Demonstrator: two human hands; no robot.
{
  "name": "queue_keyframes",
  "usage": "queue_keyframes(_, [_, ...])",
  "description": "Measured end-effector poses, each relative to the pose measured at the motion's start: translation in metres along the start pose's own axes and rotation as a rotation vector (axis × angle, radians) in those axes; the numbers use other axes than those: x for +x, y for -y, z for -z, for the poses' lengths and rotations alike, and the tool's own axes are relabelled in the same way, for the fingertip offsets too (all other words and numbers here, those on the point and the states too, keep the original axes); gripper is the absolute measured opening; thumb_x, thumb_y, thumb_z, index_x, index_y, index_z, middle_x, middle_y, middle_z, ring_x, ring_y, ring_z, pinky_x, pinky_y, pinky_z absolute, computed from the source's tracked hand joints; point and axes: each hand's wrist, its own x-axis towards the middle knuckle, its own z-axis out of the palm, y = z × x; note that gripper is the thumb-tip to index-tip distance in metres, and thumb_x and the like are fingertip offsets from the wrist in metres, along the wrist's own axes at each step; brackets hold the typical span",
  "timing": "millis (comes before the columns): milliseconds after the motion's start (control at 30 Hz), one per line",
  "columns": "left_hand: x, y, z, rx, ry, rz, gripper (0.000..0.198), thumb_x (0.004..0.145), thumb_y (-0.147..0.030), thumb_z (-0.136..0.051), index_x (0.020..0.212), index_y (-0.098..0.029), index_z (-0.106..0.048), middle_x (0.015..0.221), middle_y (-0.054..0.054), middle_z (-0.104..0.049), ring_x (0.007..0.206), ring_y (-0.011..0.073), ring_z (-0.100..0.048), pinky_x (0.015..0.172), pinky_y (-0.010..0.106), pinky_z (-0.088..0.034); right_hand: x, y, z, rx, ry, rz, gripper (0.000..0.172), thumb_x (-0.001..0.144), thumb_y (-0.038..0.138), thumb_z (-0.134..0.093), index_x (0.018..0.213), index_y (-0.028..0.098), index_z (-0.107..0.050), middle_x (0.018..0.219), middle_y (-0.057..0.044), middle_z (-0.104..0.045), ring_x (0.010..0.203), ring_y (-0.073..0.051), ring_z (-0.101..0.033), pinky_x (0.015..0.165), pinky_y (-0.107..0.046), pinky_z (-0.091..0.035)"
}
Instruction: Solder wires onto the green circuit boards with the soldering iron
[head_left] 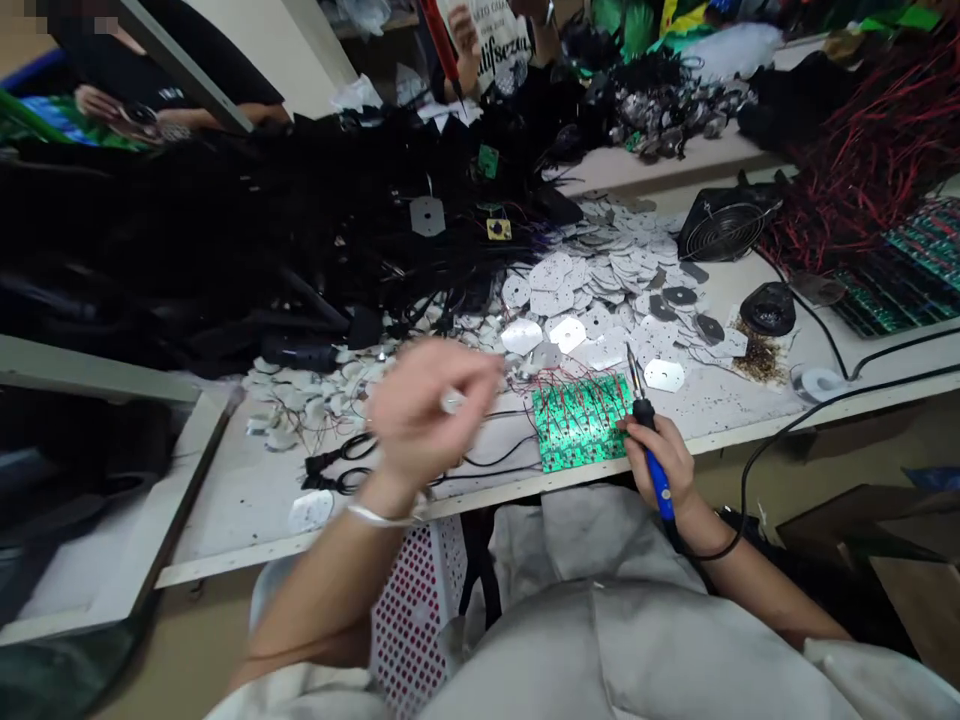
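Note:
My right hand [666,460] is closed round the blue handle of a soldering iron [660,485], whose metal tip points up and away from me. Its fingers are at the right edge of a green circuit board panel [574,440]. Red and black wires lie across that panel. My left hand [431,410], smeared by motion, is raised over the bench left of the panel, thumb and fingers curled together. A pale spot shows between them, but I cannot make out what it is. Beneath that hand lie small white wired parts [281,405] and black-handled scissors [337,465].
Metal plates [600,270] are heaped behind the panel. A black fan [727,225], a solder spool [819,384], red wires [885,140] and more boards [911,265] are at right. Black cables [187,230] pile at left. The iron's cord [750,450] loops off the bench edge. Other people are opposite.

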Motion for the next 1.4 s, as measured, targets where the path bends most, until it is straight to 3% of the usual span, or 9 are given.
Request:
queue_keyframes(33, [-0.024,-0.004,-0.023,-0.028,0.052,-0.041,0.007,0.087,-0.023,-0.07,0.089,-0.028,-0.073,0.077,-0.001,-0.072,0.067,0.0144,-0.067,0.061,0.031,-0.058,0.002,0.003,0.003,0.019,0.02,0.005,0.044,0.087,0.007,-0.064,0.129,0.021,-0.06,0.103,-0.011,-0.069,0.091,-0.02,-0.07,0.076,-0.031,-0.06])
queue_keyframes(133, [-0.079,-0.009,-0.074,-0.091,0.074,0.108,0.01,0.091,-0.019,-0.065,0.088,-0.022,-0.074,0.078,0.002,-0.074,0.07,0.0128,-0.069,0.064,0.026,-0.058,0.007,0.01,0.005,0.049,0.116,0.011,0.043,0.089,0.015,-0.067,0.131,0.021,-0.059,0.103,-0.012,-0.068,0.095,-0.022,-0.068,0.08,-0.034,-0.06])
queue_keyframes(233, [-0.103,-0.007,-0.09,-0.106,0.074,0.213,0.01,0.092,-0.023,-0.065,0.089,-0.021,-0.075,0.08,0.003,-0.075,0.073,0.0137,-0.07,0.069,0.026,-0.058,0.008,0.013,-0.001,0.02,0.178,-0.019,0.039,0.091,0.021,-0.066,0.13,0.02,-0.061,0.102,-0.011,-0.066,0.092,-0.021,-0.066,0.079,-0.032,-0.059])
queue_keyframes(433, [-0.102,-0.006,-0.083,-0.136,0.106,0.157,0.009,0.091,-0.024,-0.067,0.09,-0.023,-0.075,0.08,0.003,-0.075,0.075,0.0142,-0.07,0.07,0.028,-0.059,0.011,0.013,-0.011,-0.071,0.221,-0.016,0.025,0.094,0.024,-0.063,0.118,0.022,-0.068,0.097,-0.009,-0.065,0.088,-0.02,-0.065,0.078,-0.031,-0.056])
queue_keyframes(633, [-0.108,-0.006,-0.087,-0.172,0.084,0.149,0.007,0.091,-0.019,-0.068,0.092,-0.022,-0.075,0.084,0.003,-0.074,0.078,0.0128,-0.07,0.07,0.025,-0.057,0.015,0.016,-0.012,-0.069,0.232,0.033,0.011,0.093,0.022,-0.064,0.101,0.019,-0.07,0.083,-0.006,-0.062,0.077,-0.017,-0.061,0.073,-0.03,-0.052])
queue_keyframes(833, [-0.109,-0.005,-0.082,-0.22,0.191,0.172,0.011,0.094,-0.029,-0.066,0.095,-0.023,-0.074,0.085,0.004,-0.073,0.078,0.0141,-0.068,0.071,0.028,-0.055,0.013,0.02,-0.014,-0.005,0.247,0.035,0.013,0.093,0.018,-0.061,0.104,0.022,-0.068,0.08,-0.003,-0.061,0.076,-0.016,-0.059,0.076,-0.03,-0.051])
queue_keyframes(1067, [-0.123,-0.006,-0.066,-0.016,0.209,0.077,0.004,0.093,-0.024,-0.066,0.092,-0.024,-0.071,0.081,0.0,-0.074,0.074,0.0135,-0.066,0.079,0.035,-0.045,0.001,0.023,-0.014,-0.039,0.304,0.151,0.013,0.093,0.019,-0.06,0.102,0.023,-0.068,0.074,0.002,-0.055,0.072,-0.013,-0.052,0.085,-0.032,-0.048])
queue_keyframes(1267, [-0.125,0.0,-0.055,-0.195,0.347,0.052,0.012,0.095,-0.027,-0.064,0.085,-0.022,-0.067,0.078,-0.001,-0.071,0.073,0.0128,-0.063,0.079,0.035,-0.042,0.002,0.024,-0.009,0.087,0.426,0.222,0.009,0.094,0.02,-0.059,0.092,0.021,-0.068,0.072,0.003,-0.047,0.068,-0.012,-0.044,0.085,-0.035,-0.044])
queue_keyframes(1400, [-0.126,0.003,-0.051,-0.361,0.386,0.108,0.01,0.094,-0.026,-0.065,0.086,-0.021,-0.067,0.078,0.0,-0.069,0.072,0.013,-0.062,0.079,0.035,-0.043,0.003,0.028,-0.011,0.068,0.414,0.223,0.012,0.095,0.023,-0.06,0.086,0.022,-0.068,0.072,0.003,-0.043,0.067,-0.012,-0.041,0.087,-0.036,-0.043])
